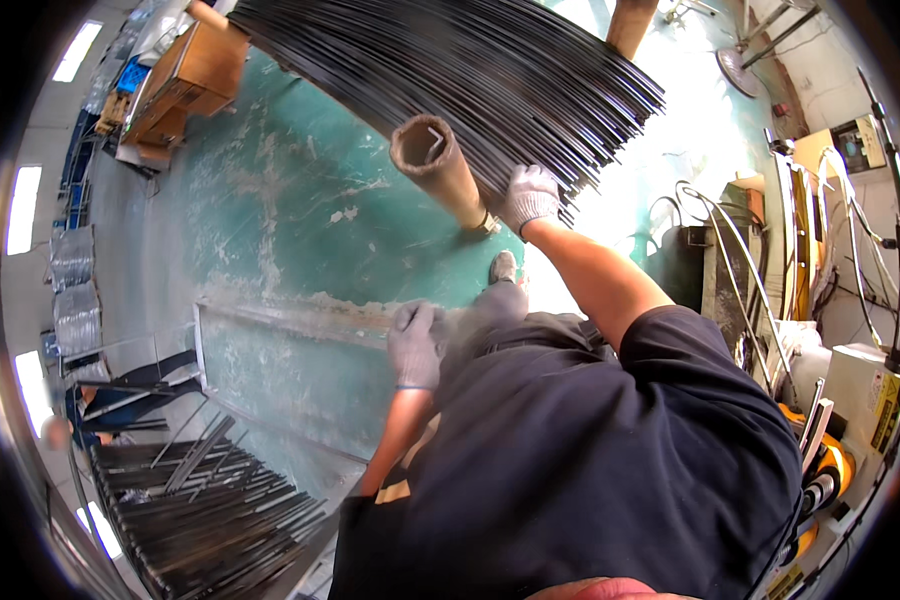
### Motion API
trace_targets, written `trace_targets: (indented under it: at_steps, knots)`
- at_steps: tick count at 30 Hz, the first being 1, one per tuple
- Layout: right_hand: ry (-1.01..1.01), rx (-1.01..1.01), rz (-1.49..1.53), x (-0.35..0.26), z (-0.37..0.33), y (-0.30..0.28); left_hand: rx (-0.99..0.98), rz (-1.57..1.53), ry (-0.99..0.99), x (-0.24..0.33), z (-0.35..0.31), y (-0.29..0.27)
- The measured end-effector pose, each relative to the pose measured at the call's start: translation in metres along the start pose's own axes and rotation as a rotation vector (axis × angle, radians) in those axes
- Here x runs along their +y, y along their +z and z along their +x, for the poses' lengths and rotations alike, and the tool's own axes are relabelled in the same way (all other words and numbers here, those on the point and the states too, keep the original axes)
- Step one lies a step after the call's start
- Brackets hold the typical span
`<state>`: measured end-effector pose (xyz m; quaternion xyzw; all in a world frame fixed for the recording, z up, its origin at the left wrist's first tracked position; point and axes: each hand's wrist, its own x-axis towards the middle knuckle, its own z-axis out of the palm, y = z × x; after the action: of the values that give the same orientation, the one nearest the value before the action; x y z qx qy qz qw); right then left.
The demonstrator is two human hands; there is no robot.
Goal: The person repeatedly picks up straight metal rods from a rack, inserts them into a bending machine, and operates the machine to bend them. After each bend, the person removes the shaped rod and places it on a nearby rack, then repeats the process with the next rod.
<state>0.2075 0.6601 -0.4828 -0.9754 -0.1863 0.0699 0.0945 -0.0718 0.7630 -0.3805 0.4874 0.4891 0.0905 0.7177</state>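
The gloved R hand (530, 198) is on the nr edge of a big bunch of black rods (470, 85), close to their ends on the R side. Can't tell if its fingers are clamped on a rod or just rest on top, b/c the back of the hand hides them. The gloved L hand (417, 345) hangs over the green floor (300, 210), well apart from the rods. Its fingers look curled in, but it's a bit blurry, so can't tell if they're all the way together; no rod shows in it. The rods lie side by side at the top of the view, by a brown tube (450, 185) w/ its open end up. As for how far along: lots of rods are in this bunch, most pointing approx. the same way, but the ends aren't even. Another pile of dark bars (210, 520) sits at lower L, w/ some crooked ones on top. Can't tell which pile, if any, is done, or how many rods are left.
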Motion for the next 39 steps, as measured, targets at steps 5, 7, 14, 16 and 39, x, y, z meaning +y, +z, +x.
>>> trace_targets:
  at_steps: [5,7,14,16,39]
  knots:
    - [-0.048,-0.324,0.121,0.001,0.01,-0.038,-0.243,0.095,0.084,0.035,0.05,0.051]
    - [-0.169,-0.469,0.073,0.004,0.025,-0.059,-0.289,0.136,0.106,0.064,0.058,0.068]
    - [-0.039,-0.591,0.38,0.041,0.075,-0.069,-0.237,0.178,0.225,0.107,0.101,0.085]
    - [-0.027,-0.628,0.628,0.063,0.084,-0.045,-0.198,0.188,0.168,0.095,0.099,0.093]
    - [0.631,-0.393,-0.079,0.246,-0.344,-0.191,-0.371,-0.444,-0.436,0.051,0.181,0.248]
